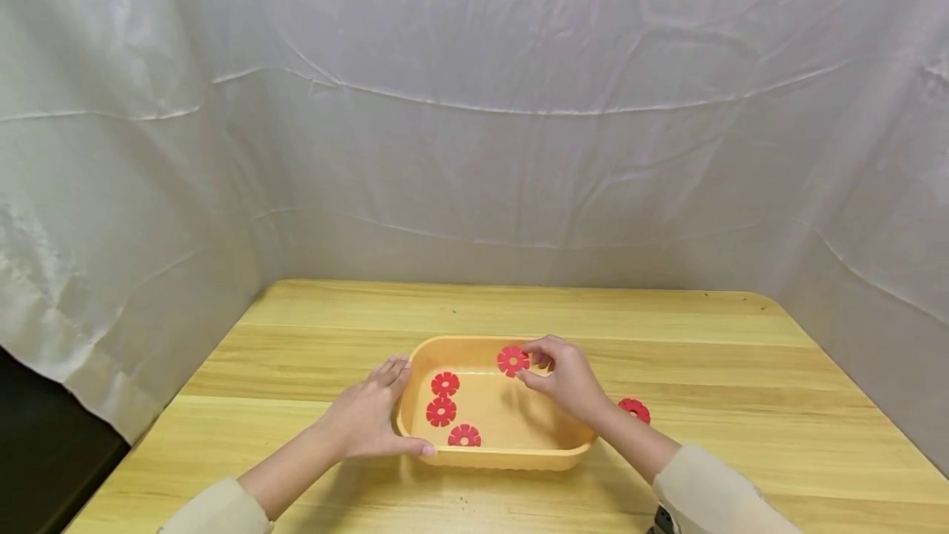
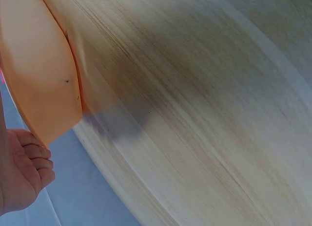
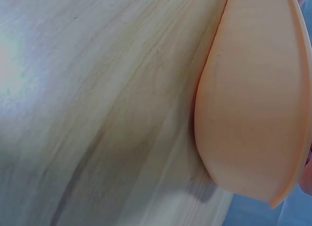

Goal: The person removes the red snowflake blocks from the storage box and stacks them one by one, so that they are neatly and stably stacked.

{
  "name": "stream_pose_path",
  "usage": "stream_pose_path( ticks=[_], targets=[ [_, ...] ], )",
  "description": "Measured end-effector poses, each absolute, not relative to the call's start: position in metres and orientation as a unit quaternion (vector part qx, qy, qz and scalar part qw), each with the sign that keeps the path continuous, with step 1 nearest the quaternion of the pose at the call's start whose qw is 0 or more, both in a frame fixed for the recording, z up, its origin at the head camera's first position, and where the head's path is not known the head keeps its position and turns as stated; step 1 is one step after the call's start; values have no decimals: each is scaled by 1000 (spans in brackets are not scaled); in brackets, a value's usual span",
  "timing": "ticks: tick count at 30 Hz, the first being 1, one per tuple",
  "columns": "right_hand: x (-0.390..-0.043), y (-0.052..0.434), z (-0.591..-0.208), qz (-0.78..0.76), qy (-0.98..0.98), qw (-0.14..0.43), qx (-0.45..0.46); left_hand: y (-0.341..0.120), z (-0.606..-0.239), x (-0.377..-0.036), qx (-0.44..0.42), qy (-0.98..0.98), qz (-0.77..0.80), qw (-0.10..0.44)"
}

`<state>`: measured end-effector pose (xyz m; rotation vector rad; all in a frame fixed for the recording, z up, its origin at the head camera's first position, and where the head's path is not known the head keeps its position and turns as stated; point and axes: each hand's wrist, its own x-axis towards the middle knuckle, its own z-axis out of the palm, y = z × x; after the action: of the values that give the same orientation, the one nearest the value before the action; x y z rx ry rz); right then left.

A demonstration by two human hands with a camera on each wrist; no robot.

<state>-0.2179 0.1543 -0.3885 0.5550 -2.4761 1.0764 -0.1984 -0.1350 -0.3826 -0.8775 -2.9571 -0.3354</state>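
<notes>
Disc (image 1: 506,359) (red) is pinched in the right hand (image 1: 569,377).

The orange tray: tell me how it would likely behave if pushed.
The orange tray would probably keep its shape, as its walls stand up evenly. It seems unlikely to tip, being low and wide. The red flower pieces inside look thin and flat, so they likely add little weight.
</notes>
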Motion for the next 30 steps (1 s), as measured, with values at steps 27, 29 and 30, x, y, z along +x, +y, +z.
stream_pose_path(
  ticks=[27,29,30],
  targets=[
    [-206,192,-386,356,-892,222,166,-134,-384,-199,-274,-956,-102,20],
    [-205,195,-387,356,-893,221,161,-134,-384,-199,-275,-956,-100,21],
    [-204,196,-387,356,-894,221,160,-134,-384,-199,-276,-956,-100,21]
  ],
)
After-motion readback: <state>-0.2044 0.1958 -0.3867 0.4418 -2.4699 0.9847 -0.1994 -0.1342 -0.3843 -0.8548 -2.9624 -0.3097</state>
